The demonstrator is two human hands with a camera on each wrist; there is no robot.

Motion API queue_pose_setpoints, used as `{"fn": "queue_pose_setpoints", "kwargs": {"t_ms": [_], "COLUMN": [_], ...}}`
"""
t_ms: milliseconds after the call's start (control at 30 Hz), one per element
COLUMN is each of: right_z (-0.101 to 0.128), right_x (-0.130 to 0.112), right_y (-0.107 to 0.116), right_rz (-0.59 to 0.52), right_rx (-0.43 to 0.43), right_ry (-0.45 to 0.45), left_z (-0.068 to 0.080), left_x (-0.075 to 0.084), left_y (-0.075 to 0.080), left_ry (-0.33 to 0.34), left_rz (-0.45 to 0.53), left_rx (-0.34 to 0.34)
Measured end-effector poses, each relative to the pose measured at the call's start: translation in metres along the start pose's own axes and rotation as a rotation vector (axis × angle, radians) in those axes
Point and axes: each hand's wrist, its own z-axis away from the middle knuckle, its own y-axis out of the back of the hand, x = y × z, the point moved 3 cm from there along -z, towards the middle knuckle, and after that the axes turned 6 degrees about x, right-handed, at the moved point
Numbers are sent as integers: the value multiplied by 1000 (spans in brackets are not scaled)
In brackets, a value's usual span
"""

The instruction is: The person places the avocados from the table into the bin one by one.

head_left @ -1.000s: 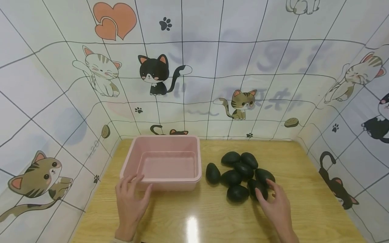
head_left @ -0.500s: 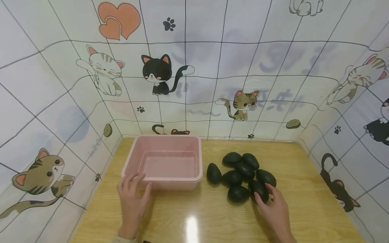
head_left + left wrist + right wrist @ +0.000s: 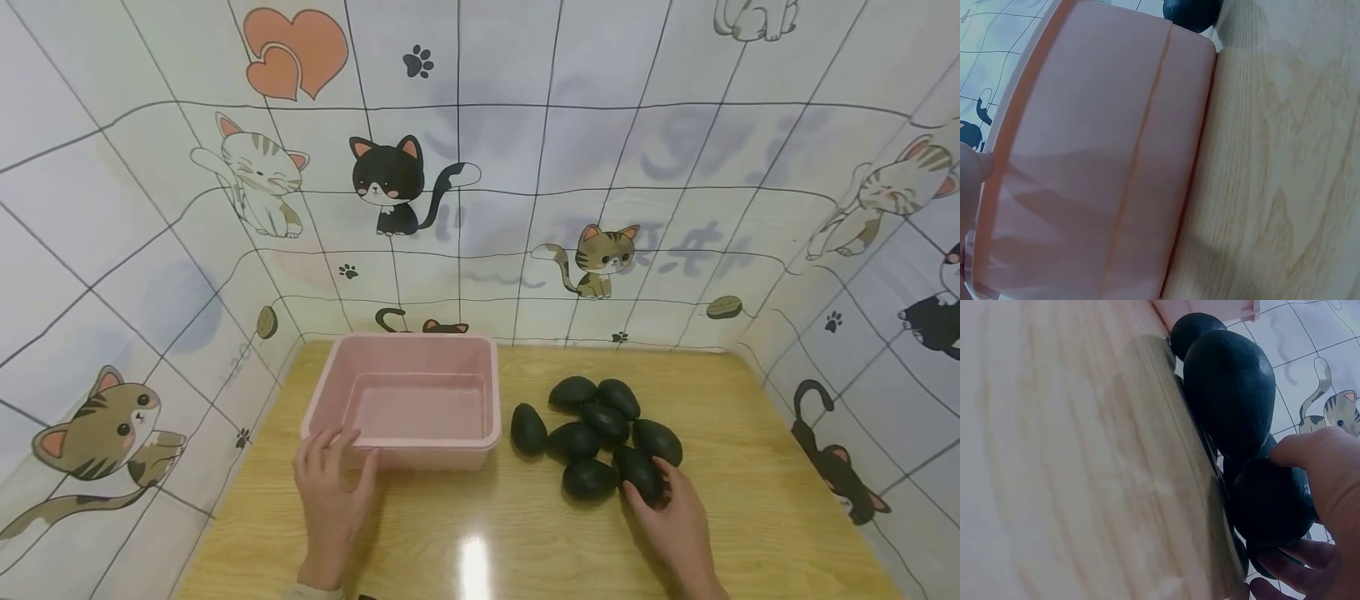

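Note:
In the head view, several dark green avocados [image 3: 604,423] lie in a cluster on the right of the table. My right hand [image 3: 678,521] grips the nearest right one, an avocado [image 3: 636,473], thumb on its near side and fingers round its right side. The right wrist view shows the thumb [image 3: 1294,450] against this avocado [image 3: 1272,503] and fingers curled beneath it. To the left stands a pink plastic basin [image 3: 420,446] with nothing in it. My left hand [image 3: 330,492] holds its front left corner, fingertips over the rim and thumb at the front edge.
The light wooden table [image 3: 465,533] bears the basin and avocados. A wall [image 3: 510,150] printed with cartoon cats stands right behind them, and similar walls rise at both sides. One avocado [image 3: 528,431] lies nearest the basin's right side.
My right thumb and fingers have come in closer round the near right avocado, which has shifted very slightly. My left hand stays at the basin's corner.

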Motion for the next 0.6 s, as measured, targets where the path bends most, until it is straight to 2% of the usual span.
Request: {"fn": "queue_pose_setpoints", "kwargs": {"t_ms": [300, 600], "right_z": [1, -2], "right_x": [2, 5], "right_y": [-1, 0], "right_rz": [4, -1], "right_rx": [-18, -11], "right_ry": [17, -39], "left_z": [1, 0], "left_x": [0, 2], "left_y": [-1, 0], "left_ry": [3, 8], "left_rz": [-23, -25], "left_rx": [12, 11]}}
